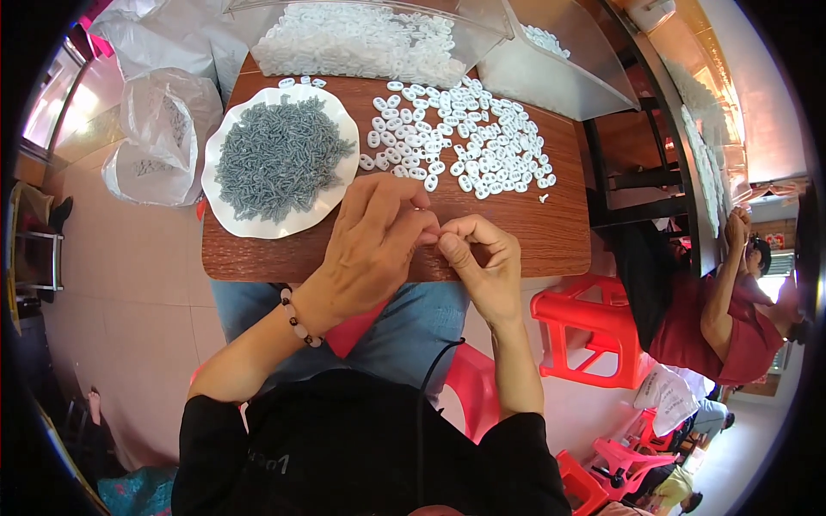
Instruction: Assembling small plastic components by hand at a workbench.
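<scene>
Assembly step, head view: left hand & right hand meet fingertip to fingertip at the table edge, pinched shut on a small part, too tiny to identify. White oval pieces lie just beyond the fingers; plate of grey screws beyond-left. Judged next: fine alignment, steady pinch

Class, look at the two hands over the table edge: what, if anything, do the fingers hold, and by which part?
Both hands, left hand and right hand, pinch something tiny between their fingertips where they meet; it is too small and hidden to identify.
</scene>
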### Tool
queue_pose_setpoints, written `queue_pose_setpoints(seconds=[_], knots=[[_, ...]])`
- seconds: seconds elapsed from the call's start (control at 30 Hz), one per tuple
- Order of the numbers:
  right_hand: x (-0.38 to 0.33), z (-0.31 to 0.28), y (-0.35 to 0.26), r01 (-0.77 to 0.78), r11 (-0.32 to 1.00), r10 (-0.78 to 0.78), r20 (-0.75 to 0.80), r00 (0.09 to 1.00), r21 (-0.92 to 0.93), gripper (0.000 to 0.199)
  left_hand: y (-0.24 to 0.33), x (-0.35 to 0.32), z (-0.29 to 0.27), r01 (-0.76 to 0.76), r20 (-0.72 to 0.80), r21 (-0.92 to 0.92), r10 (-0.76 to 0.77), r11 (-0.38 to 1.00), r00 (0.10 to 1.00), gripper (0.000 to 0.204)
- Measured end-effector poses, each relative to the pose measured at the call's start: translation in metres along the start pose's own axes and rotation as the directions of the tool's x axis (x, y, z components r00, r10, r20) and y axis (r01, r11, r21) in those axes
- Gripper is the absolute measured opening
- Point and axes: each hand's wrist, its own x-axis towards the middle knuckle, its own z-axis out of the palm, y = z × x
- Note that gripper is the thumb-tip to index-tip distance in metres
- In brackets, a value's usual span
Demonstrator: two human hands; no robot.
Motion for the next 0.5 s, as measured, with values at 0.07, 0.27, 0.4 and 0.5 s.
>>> queue_pose_setpoints(seconds=[0.07, 0.27, 0.4, 0.5], knots=[[-0.001, 0.001, -0.004, -0.041, 0.998, 0.04, 0.014, 0.999, 0.057, 0.017, -0.001, -0.001, 0.0, 0.001, 0.0, -0.006, -0.001, 1.0, 1.0, 0.016], [-0.001, -0.002, 0.003, -0.008, 1.0, 0.008, 0.03, 1.0, 0.009, 0.019, -0.004, -0.005, 0.002, -0.01, 0.008, -0.135, 0.011, 0.991, 1.0, 0.016], [-0.003, 0.001, -0.005, -0.041, 0.999, 0.041, 0.002, 0.999, 0.027, 0.018, -0.003, -0.005, 0.004, 0.027, 0.028, -0.166, -0.023, 0.986, 0.999, 0.013], [-0.003, 0.001, -0.003, -0.046, 0.999, 0.047, -0.024, 0.999, 0.015, 0.019, 0.001, -0.011, 0.011, 0.16, 0.006, -0.322, -0.167, 0.933, 0.986, 0.007]])
